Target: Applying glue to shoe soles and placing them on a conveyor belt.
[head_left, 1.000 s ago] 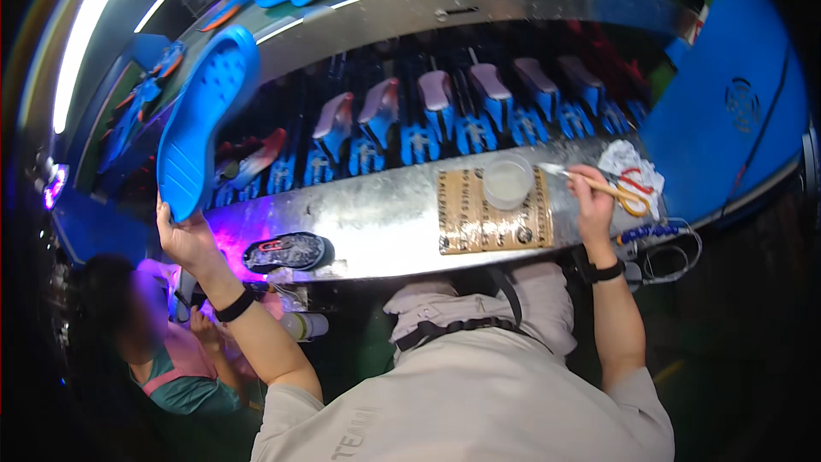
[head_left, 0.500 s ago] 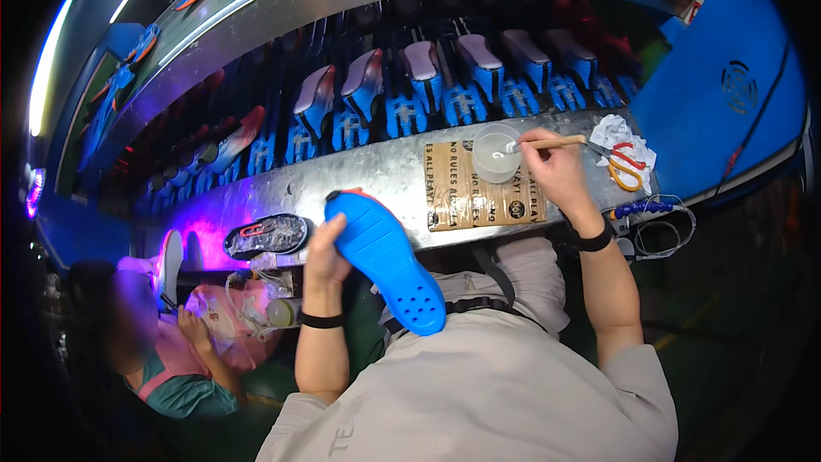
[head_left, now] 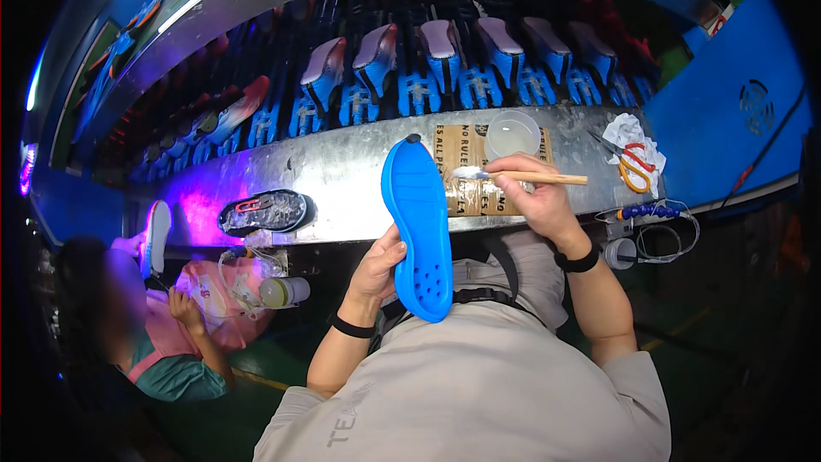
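My left hand is closed on the edge of a blue shoe sole, its inner side with a cluster of small hollows turned up toward me. The sole stands nearly lengthwise in front of my body, its far end over the bench edge. In my closed right hand is a brush with a wooden handle, its white-coated bristles pointing left, close to the sole's right edge. Just beyond that hand a translucent plastic cup with pale liquid stands on a taped piece of cardboard.
Scissors with red and orange handles lie by crumpled white paper at right. A dark shoe-shaped piece rests on the metal bench. Shoes on blue holders line the back. A co-worker sits at left holding a shoe.
The brush has come out of the cup and moved left toward the sole. My left hand has shifted right with the sole, which now stands more upright in view.
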Tool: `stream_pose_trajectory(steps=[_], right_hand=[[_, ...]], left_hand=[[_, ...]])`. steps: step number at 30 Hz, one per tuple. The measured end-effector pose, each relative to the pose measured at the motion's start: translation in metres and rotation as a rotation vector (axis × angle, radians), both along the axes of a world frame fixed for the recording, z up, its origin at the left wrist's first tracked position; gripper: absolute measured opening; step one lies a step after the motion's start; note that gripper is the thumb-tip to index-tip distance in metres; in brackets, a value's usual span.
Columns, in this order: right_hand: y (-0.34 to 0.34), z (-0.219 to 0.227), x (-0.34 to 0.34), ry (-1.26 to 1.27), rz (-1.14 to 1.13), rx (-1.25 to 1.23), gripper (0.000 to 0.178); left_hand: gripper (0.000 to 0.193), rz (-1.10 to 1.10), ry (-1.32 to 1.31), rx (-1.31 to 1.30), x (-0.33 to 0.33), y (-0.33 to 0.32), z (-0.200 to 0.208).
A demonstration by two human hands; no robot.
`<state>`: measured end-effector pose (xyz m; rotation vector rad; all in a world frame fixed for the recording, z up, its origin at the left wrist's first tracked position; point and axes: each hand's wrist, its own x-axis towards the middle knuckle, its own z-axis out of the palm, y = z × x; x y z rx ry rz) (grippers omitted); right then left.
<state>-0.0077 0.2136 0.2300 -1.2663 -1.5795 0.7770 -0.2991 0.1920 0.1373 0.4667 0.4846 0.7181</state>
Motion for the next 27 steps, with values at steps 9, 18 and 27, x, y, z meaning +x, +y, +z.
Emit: stream_pose_trajectory(steps=[9,18,27], right_hand=[[0.006,-0.009,-0.017,-0.073,0.03,0.124,0.013],[-0.014,0.007,-0.021,-0.122,0.163,0.065,0.012],[-0.006,-0.003,-0.017,-0.074,0.024,0.089,0.013]], left_hand=[[0.079,-0.029,-0.007,0.061,0.009,-0.004,0.021],[0.075,0.0,0.015,0.077,0.003,0.004,0.031],[0.077,-0.07,0.023,0.107,0.002,0.005,0.038]])
